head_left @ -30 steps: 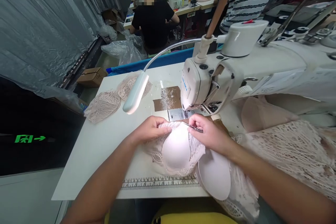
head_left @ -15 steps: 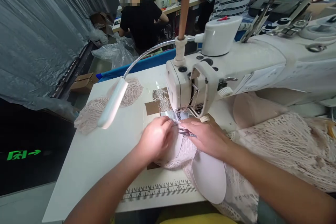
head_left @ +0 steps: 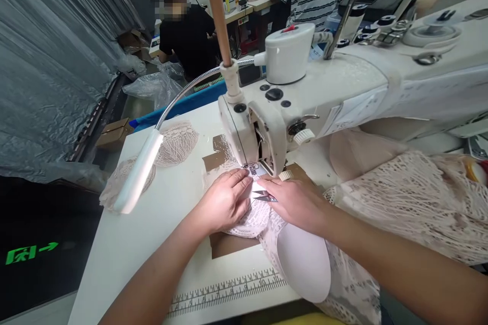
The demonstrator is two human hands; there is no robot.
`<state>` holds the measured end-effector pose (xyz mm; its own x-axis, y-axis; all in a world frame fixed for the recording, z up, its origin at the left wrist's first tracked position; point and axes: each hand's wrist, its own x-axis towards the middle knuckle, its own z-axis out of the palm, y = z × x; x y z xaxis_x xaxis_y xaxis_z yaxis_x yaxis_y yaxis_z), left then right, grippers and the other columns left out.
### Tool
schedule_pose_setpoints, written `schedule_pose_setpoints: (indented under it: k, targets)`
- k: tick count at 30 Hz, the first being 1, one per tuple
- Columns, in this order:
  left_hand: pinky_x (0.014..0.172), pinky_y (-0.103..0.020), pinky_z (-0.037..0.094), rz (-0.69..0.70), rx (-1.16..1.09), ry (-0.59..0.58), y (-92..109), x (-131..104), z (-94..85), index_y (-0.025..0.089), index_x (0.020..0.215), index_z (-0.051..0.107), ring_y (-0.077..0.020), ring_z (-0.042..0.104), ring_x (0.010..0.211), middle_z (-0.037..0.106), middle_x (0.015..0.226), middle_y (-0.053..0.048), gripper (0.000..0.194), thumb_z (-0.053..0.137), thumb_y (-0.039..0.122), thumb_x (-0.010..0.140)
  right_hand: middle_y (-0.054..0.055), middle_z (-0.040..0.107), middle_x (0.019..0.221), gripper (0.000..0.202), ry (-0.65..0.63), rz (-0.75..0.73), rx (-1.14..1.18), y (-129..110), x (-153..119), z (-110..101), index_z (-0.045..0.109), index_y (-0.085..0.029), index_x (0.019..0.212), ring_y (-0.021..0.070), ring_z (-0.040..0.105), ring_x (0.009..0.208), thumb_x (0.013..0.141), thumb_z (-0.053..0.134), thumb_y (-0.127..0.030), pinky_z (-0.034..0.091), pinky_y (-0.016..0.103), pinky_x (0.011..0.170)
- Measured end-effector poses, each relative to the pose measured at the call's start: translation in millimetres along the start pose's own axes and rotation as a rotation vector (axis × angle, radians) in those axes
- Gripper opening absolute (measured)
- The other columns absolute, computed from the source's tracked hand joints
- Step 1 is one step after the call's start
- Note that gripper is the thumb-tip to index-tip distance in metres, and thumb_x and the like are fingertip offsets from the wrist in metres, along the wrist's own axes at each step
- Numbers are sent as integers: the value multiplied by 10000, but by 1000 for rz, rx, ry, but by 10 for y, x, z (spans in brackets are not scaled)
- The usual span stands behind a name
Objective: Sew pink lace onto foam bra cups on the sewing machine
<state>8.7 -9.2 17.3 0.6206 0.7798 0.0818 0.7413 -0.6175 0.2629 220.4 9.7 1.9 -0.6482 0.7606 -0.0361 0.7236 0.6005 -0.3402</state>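
My left hand [head_left: 224,200] lies palm down on pale pink lace fabric [head_left: 249,224], its fingers extended close to the presser foot [head_left: 253,168] of a white sewing machine [head_left: 237,132]. Thread snips [head_left: 266,197] are held in my right hand [head_left: 299,199], blades slightly apart and pointing left. That hand's fingertips also rest on the cloth just in front of the needle area. A smooth pale pink moulded cup [head_left: 305,264], joined to the lace, hangs over the table's front edge below my right wrist. Part of the fabric is hidden beneath both hands.
A lit lamp [head_left: 139,172] on a bendable neck stands over the left side of the white table [head_left: 152,244], near two lace pieces [head_left: 177,144]. More lace [head_left: 412,203] is heaped at right. A printed ruler [head_left: 229,292] runs along the front. Two people sit or stand beyond.
The view has turned right, so everything sits further left. My left hand has gone from curled fingers to lying flatter. Lace now shows left of the presser foot. The snips stay in my right hand.
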Motion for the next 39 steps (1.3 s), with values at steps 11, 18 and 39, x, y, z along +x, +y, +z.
schedule_pose_setpoints:
  k: [11, 18, 39]
  targets:
    - [980, -445, 447, 48, 17, -47, -134, 66, -48, 63, 1244, 534, -304, 519, 1131, 532, 1252, -186, 477, 482, 177, 783, 78, 690, 1051, 362, 28, -30, 9, 12, -14, 34, 574, -198, 1184, 231, 661, 756, 825, 529, -206, 450, 321, 586]
    - [1032, -487, 391, 62, 87, -8, -120, 12, -2, 98, 1237, 531, -307, 462, 1201, 541, 1268, -144, 467, 466, 118, 775, 44, 684, 998, 258, -13, -58, 23, -24, -10, -28, 594, -191, 1082, 179, 630, 714, 849, 481, -186, 389, 273, 540]
    - [965, -450, 450, 124, 102, 101, -119, 35, 104, 62, 1180, 571, -279, 511, 1120, 587, 1223, -123, 351, 391, 116, 884, 33, 717, 999, 401, 82, -30, -122, -5, 11, 66, 615, -216, 1169, 190, 668, 705, 790, 501, -149, 385, 296, 558]
